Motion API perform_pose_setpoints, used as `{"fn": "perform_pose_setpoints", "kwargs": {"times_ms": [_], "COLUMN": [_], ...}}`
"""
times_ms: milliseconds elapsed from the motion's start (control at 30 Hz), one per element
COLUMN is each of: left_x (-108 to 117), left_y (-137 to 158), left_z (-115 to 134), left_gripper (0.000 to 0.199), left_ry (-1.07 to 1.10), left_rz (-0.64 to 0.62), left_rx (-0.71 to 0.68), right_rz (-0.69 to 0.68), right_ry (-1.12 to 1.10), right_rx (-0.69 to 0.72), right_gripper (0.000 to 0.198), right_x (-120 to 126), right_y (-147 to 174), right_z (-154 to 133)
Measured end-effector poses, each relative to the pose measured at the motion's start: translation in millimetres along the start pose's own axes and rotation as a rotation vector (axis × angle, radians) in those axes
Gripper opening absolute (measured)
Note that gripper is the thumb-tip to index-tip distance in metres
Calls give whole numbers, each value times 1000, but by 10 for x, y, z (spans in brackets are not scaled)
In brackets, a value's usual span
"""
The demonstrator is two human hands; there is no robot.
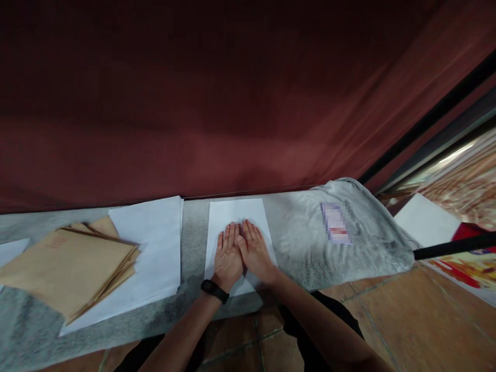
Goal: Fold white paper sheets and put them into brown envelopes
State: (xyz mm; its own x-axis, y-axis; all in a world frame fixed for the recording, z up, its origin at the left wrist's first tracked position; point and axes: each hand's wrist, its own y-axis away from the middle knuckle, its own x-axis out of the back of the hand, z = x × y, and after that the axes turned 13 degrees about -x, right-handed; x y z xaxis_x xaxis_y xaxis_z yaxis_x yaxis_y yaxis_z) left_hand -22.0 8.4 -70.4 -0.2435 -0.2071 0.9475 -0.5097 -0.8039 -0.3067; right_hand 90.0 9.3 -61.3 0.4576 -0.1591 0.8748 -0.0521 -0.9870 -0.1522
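The left hand and right hand, grips released, lie flat on white paper. Manila envelopes lie left.

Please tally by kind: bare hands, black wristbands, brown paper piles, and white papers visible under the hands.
Bare left hand and bare right hand: 2
Black wristband: 1
Flat brown paper pile: 1
White rectangular paper under hands: 1
Total: 5
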Motion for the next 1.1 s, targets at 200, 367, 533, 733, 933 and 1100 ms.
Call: {"fn": "perform_pose_setpoints", "kwargs": {"times_ms": [200, 367, 533, 733, 933, 1100], "left_x": [126, 218, 278, 384, 445, 370], "left_y": [141, 285, 416, 468, 463, 511], "left_z": [-197, -288, -398, -343, 14, 74], "left_gripper": [62, 68, 75, 71, 58, 56], "left_ry": [10, 17, 9, -37, 43, 70], "left_rz": [8, 29, 25, 38, -94, -109], "left_rx": [61, 104, 131, 141, -115, -117], "right_rz": [28, 33, 1, 32, -52, -85], "right_ry": [138, 183, 209, 242, 187, 183], "right_rx": [122, 83, 38, 17, 171, 218], "right_gripper": [62, 64, 67, 66, 58, 58], "right_x": [159, 246, 332, 360, 276, 232], "right_y": [157, 201, 241, 277, 371, 434], "right_z": [239, 367, 486, 536, 295, 271]}}
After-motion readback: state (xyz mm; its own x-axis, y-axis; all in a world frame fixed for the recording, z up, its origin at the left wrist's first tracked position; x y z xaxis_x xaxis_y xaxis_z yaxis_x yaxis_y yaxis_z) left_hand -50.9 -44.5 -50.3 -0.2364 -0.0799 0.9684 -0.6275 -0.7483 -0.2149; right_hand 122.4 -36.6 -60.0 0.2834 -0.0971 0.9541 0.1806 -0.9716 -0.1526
